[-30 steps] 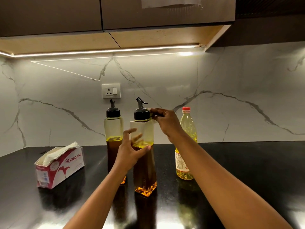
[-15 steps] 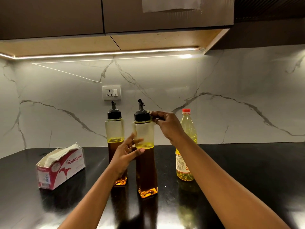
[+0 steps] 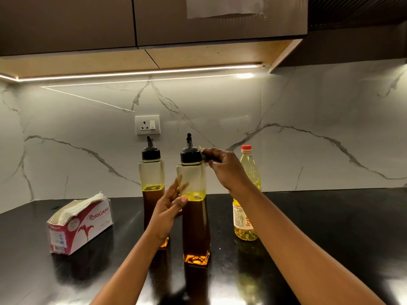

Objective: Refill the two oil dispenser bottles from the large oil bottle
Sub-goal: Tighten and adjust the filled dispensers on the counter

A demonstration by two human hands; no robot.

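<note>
Uncapping: right hand [image 3: 224, 170] is pinching the cap [image 3: 190, 156] of the front dispenser bottle [image 3: 196, 227]; left hand [image 3: 165, 216], grip seemingly wrapping the body, should be bracing it upright.

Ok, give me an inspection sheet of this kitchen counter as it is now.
Surface: black counter, glossy, reflecting the light.
Job's things: near dispenser and rear dispenser upright, capped, partly full of dark oil; large oil bottle upright at right, red cap on.
Clutter: tissue box at left.
Hands: left hand holds near dispenser's body; right hand pinches its cap.
Cables: nothing seen.
Surroundings: marble backsplash, wall socket, cabinets with light strip above.
</note>
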